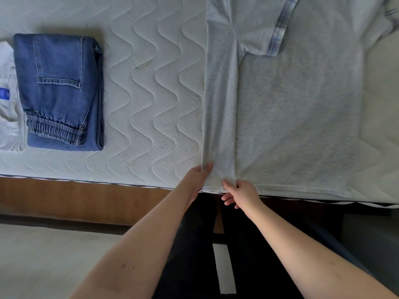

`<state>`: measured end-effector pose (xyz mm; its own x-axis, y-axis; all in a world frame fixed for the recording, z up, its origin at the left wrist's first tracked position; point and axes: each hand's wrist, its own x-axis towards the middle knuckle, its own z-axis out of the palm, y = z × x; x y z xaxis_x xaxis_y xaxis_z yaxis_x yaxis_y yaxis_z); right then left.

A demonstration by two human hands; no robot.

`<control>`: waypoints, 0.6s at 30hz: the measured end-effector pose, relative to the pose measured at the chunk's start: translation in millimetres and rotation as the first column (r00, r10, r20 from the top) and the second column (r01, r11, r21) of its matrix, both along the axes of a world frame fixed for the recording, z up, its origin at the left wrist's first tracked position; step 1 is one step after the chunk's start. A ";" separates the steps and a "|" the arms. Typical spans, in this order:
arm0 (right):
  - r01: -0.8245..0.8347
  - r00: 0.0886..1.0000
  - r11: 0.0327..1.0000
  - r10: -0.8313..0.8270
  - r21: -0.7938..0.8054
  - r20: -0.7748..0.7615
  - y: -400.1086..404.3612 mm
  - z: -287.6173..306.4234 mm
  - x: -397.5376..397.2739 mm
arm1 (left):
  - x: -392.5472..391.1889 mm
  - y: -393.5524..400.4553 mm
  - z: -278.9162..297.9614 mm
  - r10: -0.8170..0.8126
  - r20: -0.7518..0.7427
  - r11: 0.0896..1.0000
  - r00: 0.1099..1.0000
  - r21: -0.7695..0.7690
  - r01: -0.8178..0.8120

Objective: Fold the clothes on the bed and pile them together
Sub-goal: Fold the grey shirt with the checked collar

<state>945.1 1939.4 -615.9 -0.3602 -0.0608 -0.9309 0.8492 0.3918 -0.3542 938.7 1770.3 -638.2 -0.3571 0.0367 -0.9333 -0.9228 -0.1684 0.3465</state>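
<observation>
A light grey T-shirt (298,108) with plaid-trimmed sleeves lies flat on the right half of the bed, its left side folded inward as a long strip and one sleeve laid over the body. My left hand (199,176) pinches the strip's outer corner at the hem, near the mattress edge. My right hand (239,194) grips the hem at the strip's inner edge. Folded blue jeans (60,91) rest at the left of the bed, partly on top of a folded white garment (8,104) that is cut off by the frame.
The quilted white mattress (151,83) shows bare between the jeans and the shirt. Its front edge runs above a wooden bed frame (75,197). Pale floor (43,262) lies below, and my dark-trousered legs stand against the bed.
</observation>
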 end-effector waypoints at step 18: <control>-0.329 0.894 0.885 0.404 0.329 -0.193 -1.4 -4.5 -6.6 | 56.9 -7.3 5.2 -0.165 -0.083 0.945 0.983 -0.300 0.133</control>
<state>938.5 1938.0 -620.4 -0.5846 0.0154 -0.8112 0.5232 0.7713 -0.3624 995.6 1763.1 -633.1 -0.4657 -0.1713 -0.8682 -0.8850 0.0916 0.4566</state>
